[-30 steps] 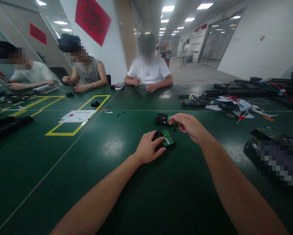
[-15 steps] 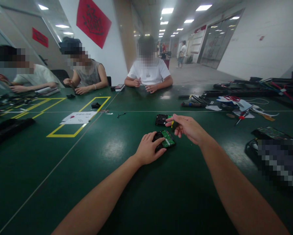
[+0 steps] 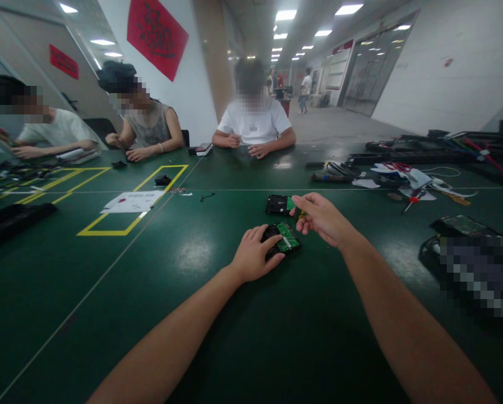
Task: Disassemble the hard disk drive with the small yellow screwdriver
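A black hard drive with a green circuit board [image 3: 285,242] lies on the green table [image 3: 192,314] in front of me. My left hand [image 3: 253,257] rests on its left side, fingers curled over the edge, holding it down. My right hand [image 3: 321,217] hovers just right of and above the drive, fingers pinched round a small screwdriver [image 3: 300,215] with a dark and yellow handle. A second black drive with a green board [image 3: 278,205] lies just behind, beside my right fingertips.
Three people sit across the table, hands on their own work. A white paper [image 3: 133,201] lies in a yellow-taped box. Cables, tools and red-handled scissors [image 3: 398,168] crowd the right side; a board and dark gear [image 3: 461,225] sit near right. Black trays [image 3: 11,219] lie at the left.
My right hand has turned the screwdriver in its fingers and shifted slightly over the drive. My left hand has stayed on the drive.
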Available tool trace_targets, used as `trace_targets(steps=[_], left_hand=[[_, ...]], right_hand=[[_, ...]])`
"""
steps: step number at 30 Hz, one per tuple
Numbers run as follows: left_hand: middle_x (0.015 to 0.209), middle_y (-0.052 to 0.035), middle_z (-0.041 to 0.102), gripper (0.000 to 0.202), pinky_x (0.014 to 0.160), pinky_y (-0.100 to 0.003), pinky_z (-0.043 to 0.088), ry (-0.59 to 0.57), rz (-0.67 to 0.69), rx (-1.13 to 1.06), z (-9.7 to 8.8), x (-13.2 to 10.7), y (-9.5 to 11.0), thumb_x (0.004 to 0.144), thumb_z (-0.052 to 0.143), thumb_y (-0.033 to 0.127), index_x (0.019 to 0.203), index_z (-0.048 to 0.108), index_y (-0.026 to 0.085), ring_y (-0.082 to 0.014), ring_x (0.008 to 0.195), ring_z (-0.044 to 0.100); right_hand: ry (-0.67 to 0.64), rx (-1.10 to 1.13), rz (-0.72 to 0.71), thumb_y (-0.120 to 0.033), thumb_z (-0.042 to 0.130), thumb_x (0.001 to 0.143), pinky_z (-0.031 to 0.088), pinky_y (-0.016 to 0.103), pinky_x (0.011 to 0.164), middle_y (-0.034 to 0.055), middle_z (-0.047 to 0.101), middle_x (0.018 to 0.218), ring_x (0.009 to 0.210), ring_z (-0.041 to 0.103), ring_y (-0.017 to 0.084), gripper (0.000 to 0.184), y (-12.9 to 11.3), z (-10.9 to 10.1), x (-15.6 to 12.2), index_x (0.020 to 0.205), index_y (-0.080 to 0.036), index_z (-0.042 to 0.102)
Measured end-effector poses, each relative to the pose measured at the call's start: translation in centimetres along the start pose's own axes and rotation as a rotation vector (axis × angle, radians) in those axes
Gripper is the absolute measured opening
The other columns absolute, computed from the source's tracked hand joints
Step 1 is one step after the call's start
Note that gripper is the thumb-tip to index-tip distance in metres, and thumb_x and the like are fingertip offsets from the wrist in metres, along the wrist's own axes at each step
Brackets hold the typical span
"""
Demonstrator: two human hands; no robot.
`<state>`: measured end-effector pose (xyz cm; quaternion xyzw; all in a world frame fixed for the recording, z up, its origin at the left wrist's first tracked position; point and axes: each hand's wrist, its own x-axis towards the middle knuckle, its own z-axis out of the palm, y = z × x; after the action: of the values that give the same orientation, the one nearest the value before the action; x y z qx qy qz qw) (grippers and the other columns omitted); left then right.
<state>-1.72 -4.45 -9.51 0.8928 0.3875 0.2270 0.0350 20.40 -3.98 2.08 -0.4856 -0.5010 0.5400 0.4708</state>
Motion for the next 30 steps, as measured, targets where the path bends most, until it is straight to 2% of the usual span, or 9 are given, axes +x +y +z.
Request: trace_targets(steps=[4, 8, 12, 19, 26, 30], left_hand=[[0.157, -0.0145, 0.046, 0.056, 0.116, -0.057, 0.038, 0.004, 0.002, -0.002, -0.09, 0.00, 0.05, 0.098, 0.057, 0.060, 0.145, 0.062, 0.030, -0.0367, 0.142, 0.045], [0.157, -0.0149, 0.046, 0.056, 0.116, -0.057, 0.037, 0.001, 0.000, 0.003, -0.14, 0.02, 0.09, 0.098, 0.057, 0.059, 0.146, 0.061, 0.030, -0.0364, 0.143, 0.044], [0.157, -0.0139, 0.046, 0.056, 0.116, -0.057, 0.037, 0.005, -0.002, -0.003, -0.14, 0.02, 0.08, 0.098, 0.057, 0.060, 0.146, 0.061, 0.031, -0.0364, 0.143, 0.044], [0.158, -0.0137, 0.044, 0.056, 0.117, -0.058, 0.037, 0.001, -0.003, -0.002, -0.11, -0.05, 0.06, 0.099, 0.055, 0.060, 0.147, 0.060, 0.031, -0.0366, 0.143, 0.044], [0.157, -0.0136, 0.045, 0.056, 0.116, -0.057, 0.038, 0.007, -0.002, -0.004, 0.05, -0.04, -0.05, 0.098, 0.058, 0.059, 0.146, 0.061, 0.031, -0.0365, 0.143, 0.044], [0.157, -0.0137, 0.046, 0.055, 0.115, -0.057, 0.038, 0.009, 0.001, -0.007, -0.13, -0.03, 0.05, 0.098, 0.058, 0.059, 0.146, 0.061, 0.031, -0.0365, 0.142, 0.045]], right_hand=[[-0.025, -0.050, -0.027, -0.049, 0.072, 0.092, 0.041, 0.020, 0.038, 0.0047, 0.074, 0.096, 0.051, 0.061, 0.010, 0.030, -0.06, -0.24, 0.04, 0.095, -0.023, 0.057], [-0.036, -0.149, -0.066, -0.054, 0.066, 0.094, 0.031, 0.020, 0.039, 0.0076, 0.076, 0.096, 0.050, 0.050, 0.007, 0.036, -0.11, -0.38, 0.21, 0.091, -0.019, 0.070], [-0.021, -0.197, -0.121, -0.059, 0.065, 0.094, 0.034, 0.022, 0.045, 0.0076, 0.077, 0.095, 0.055, 0.048, 0.008, 0.042, 0.04, -0.39, 0.37, 0.092, -0.018, 0.075], [-0.019, -0.157, -0.088, -0.060, 0.071, 0.090, 0.042, 0.023, 0.046, 0.0079, 0.075, 0.097, 0.056, 0.056, 0.010, 0.042, 0.38, -0.69, 0.54, 0.087, -0.019, 0.069], [-0.019, -0.130, -0.084, -0.056, 0.065, 0.095, 0.031, 0.023, 0.038, 0.0094, 0.077, 0.103, 0.050, 0.050, 0.008, 0.037, 0.36, -0.77, 0.62, 0.094, -0.020, 0.074], [-0.027, -0.089, -0.076, -0.060, 0.061, 0.096, 0.035, 0.023, 0.040, 0.0104, 0.076, 0.099, 0.051, 0.052, 0.009, 0.043, 0.47, -0.88, 0.71, 0.092, -0.019, 0.074]])
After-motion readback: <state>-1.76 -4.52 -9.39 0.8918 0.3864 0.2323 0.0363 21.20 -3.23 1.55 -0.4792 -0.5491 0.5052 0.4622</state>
